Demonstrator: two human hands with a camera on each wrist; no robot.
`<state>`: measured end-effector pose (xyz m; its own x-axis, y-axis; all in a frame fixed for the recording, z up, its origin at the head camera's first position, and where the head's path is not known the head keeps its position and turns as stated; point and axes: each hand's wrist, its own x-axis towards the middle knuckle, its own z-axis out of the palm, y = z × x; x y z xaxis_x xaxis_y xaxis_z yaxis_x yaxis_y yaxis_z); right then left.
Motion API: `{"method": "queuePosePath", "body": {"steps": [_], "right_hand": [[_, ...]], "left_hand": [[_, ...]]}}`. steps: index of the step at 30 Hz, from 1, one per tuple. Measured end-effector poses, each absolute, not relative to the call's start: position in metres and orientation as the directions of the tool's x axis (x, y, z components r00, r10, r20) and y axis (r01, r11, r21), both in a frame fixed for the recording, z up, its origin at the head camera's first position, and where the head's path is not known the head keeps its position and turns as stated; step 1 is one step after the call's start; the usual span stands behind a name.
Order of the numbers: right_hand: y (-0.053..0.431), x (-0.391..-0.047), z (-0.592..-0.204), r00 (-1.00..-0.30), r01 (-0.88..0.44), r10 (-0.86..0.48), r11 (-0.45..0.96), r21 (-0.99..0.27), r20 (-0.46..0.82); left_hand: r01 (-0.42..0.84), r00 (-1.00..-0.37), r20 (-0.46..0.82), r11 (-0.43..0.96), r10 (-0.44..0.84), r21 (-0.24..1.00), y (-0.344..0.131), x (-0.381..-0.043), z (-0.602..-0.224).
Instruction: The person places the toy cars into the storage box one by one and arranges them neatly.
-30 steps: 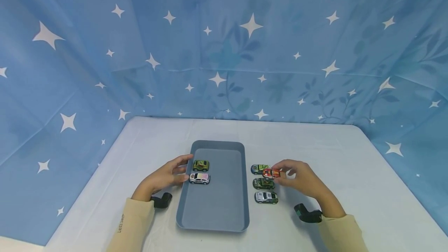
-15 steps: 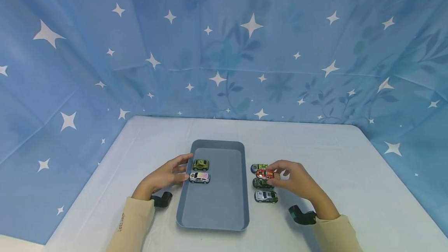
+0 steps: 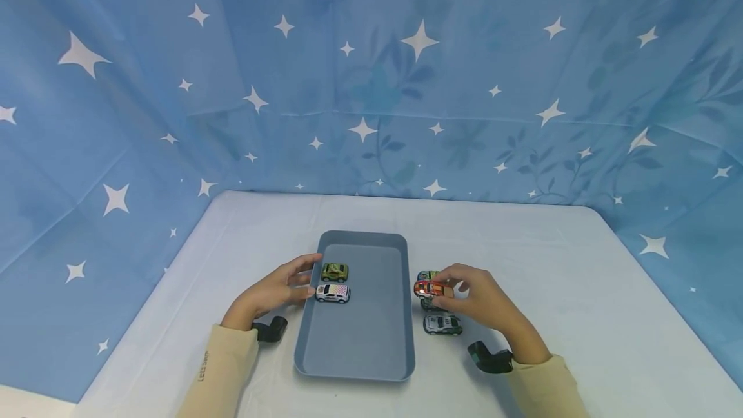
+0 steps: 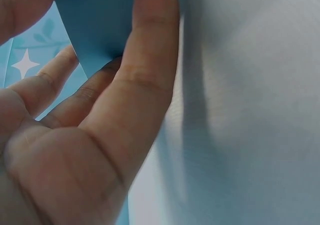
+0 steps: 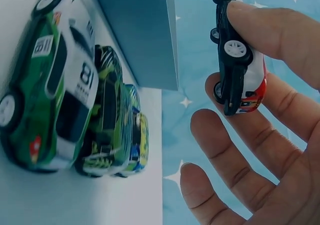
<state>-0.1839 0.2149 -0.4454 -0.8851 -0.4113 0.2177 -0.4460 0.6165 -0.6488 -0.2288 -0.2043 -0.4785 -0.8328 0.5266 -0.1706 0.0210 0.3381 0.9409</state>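
Note:
At the left wall of a grey-blue tray [image 3: 371,334] is my left hand [image 3: 281,289], its fingers bent round the wall with thumb and index finger at the rim. Its fingers lie along the tray wall [image 4: 95,25] in the left wrist view. Between thumb and fingers my right hand [image 3: 473,295] pinches a red-and-white toy car [image 5: 254,87], lifted above the table. Inside the tray stand a green toy car [image 3: 335,271] and a white toy car [image 3: 333,293]. Right of the tray is a row: a white-and-green toy car [image 5: 70,90], a camouflage toy car [image 5: 107,115] and a yellow-blue toy car [image 5: 140,140].
A white cloth covers the table [image 3: 522,244]. Behind it hangs a blue curtain [image 3: 325,82] printed with white stars. The tray's raised right wall [image 5: 140,30] stands between the row of cars and the tray's inside.
My right hand has moved left with the red toy car, from over the row of cars to close by the tray's right rim. The left hand stays at the tray.

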Motion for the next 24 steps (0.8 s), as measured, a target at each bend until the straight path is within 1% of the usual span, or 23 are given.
{"method": "queuePosePath", "body": {"steps": [7, 24], "right_hand": [[0.206, -0.184, -0.445, -0.890, -0.426, -0.415, 0.604, -0.674, 0.191], [0.187, -0.184, -0.445, -0.848, -0.479, -0.482, 0.525, -0.704, 0.218]], "left_hand": [[0.013, -0.830, -0.171, 0.324, 0.531, 0.946, -0.204, -0.229, -0.479], [0.018, -0.822, -0.163, 0.311, 0.546, 0.950, -0.206, -0.230, -0.479]]}}
